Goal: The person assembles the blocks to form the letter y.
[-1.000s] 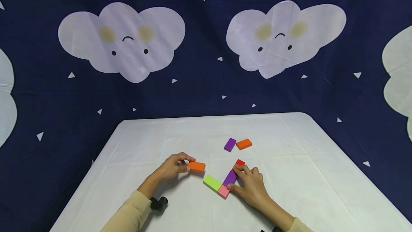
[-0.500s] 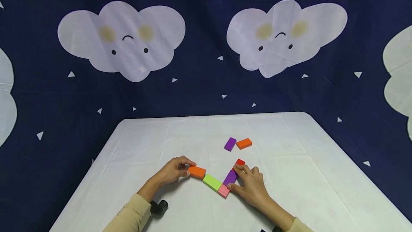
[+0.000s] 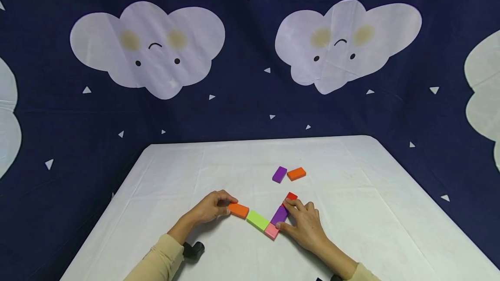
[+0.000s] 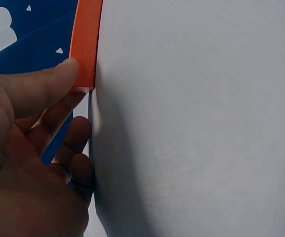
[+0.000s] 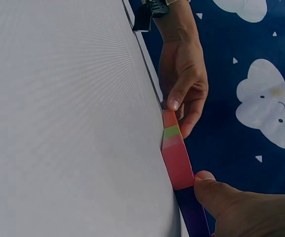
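Note:
My left hand (image 3: 212, 206) pinches the near-left end of an orange block (image 3: 238, 210) between thumb and fingers. In the left wrist view the thumb presses on that orange block (image 4: 86, 44). The other end of the block lies beside a lime green block (image 3: 257, 220), which meets a pink block (image 3: 271, 231). From the pink one a purple block (image 3: 279, 215) and a red block (image 3: 291, 196) run away in line, forming a V-like row. My right hand (image 3: 306, 224) grips this right arm of the row, its thumb by the pink-purple joint and fingertips at the red block.
Farther back on the white table (image 3: 218, 164) lie a loose purple block (image 3: 279, 174) and a loose orange block (image 3: 296, 174), close together. A dark blue cloth (image 3: 250, 55) with clouds hangs behind the table. A black wrist camera (image 3: 193, 251) sits beneath the left sleeve.
My left hand has brought the orange block toward me and down, turning it so its end comes up to the green block. The right hand and the other blocks stay put.

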### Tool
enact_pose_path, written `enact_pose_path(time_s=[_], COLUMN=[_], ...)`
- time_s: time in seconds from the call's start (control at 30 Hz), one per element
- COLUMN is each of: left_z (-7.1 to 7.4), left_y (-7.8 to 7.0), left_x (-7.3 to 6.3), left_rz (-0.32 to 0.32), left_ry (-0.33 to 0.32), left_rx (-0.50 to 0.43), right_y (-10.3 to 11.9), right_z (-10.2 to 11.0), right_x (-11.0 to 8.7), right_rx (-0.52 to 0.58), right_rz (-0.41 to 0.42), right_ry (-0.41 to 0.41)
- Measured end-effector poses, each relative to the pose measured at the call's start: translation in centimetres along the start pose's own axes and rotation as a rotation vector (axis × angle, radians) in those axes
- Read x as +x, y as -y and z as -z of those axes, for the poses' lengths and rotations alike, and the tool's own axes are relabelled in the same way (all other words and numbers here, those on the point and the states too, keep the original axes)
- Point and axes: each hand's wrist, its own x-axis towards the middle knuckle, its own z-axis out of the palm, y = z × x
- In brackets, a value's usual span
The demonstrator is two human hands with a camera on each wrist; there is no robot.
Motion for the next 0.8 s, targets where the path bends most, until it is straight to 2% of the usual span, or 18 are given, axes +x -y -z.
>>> enact_pose_path(time_s=[0.2,0.37,0.5,0.63,0.8], left_z=[-0.2,-0.4,-0.9,-1.9,-3.3], left_y=[-0.1,-0.3,-0.3,-0.6,-1.2], left_x=[0.0,-0.4,-0.6,-0.8,-1.2], left_rz=[-0.005,0.035,0.061,0.105,0.155], left_ry=[-0.010,-0.065,-0.134,-0.242,-0.376], left_rx=[0.020,-0.008,-0.057,-0.088,-0.056], right_y=[0.0,0.0,0.0,0.0,0.0], right_z=[0.0,0.0,0.0,0.0,0.0], right_x=[0.0,0.0,0.0,0.0,0.0], right_rx=[0.001,0.001,0.001,0.003,0.003], right_rz=[0.001,0.000,0.000,0.000,-0.002], right_ry=[-0.003,-0.003,-0.008,-0.009,-0.005])
